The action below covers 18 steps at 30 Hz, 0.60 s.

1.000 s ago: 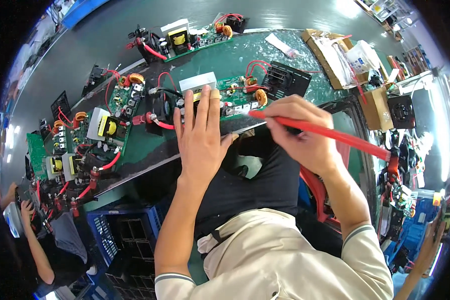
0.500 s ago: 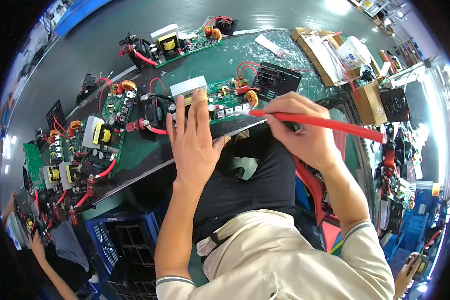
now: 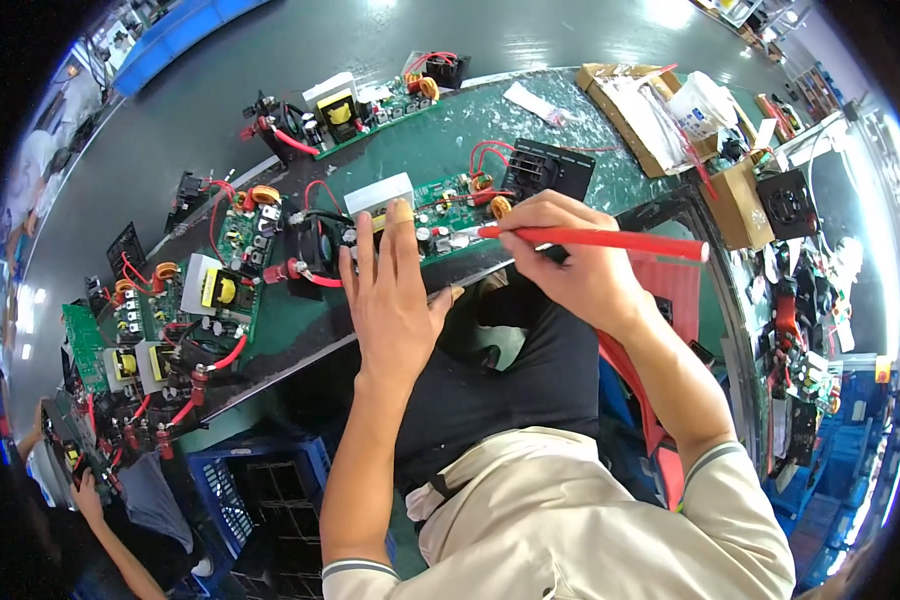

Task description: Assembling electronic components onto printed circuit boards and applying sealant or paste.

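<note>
Circuit board (image 3: 448,208) lies on the green bench (image 3: 450,135), toward twelve o'clock from the view's centre, a black vented panel (image 3: 552,170) at its two o'clock end. Grip of the left hand (image 3: 395,318) is flat and splayed, fingers (image 3: 405,240) over the board beside a pale block (image 3: 378,193), clasping nothing visible. Grip of the right hand (image 3: 575,265) is wrapped round a red stick-shaped tool (image 3: 650,243), pale tip (image 3: 467,237) toward nine o'clock, at the board's near edge.
</note>
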Each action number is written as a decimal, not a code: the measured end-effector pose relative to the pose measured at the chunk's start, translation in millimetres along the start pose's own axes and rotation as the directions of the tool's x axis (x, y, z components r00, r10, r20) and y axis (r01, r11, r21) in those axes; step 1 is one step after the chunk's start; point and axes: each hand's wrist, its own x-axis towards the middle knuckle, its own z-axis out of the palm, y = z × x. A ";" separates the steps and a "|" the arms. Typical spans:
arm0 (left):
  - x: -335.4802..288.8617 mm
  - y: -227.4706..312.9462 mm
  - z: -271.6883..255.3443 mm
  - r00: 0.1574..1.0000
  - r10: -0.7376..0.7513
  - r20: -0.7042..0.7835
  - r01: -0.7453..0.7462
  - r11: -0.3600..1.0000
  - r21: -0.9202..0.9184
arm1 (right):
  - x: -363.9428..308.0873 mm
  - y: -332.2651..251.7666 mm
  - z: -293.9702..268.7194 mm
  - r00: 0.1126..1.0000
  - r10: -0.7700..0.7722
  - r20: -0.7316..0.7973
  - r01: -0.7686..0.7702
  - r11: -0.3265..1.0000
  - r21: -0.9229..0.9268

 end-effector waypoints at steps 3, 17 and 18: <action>-0.6 -0.9 1.0 1.000 0.006 0.001 -0.006 1.000 -0.010 | -3.2 -1.5 -0.1 0.998 -0.056 -0.010 0.057 0.996 0.067; -2.3 3.1 -1.6 1.000 0.010 -0.002 -0.010 1.000 -0.001 | -0.1 -12.0 -33.3 0.977 -0.036 0.211 -0.008 0.979 0.204; -2.1 1.4 -1.6 1.000 0.007 -0.003 -0.007 1.000 0.003 | 3.6 -10.3 -32.3 0.976 -0.039 0.214 -0.006 0.979 0.204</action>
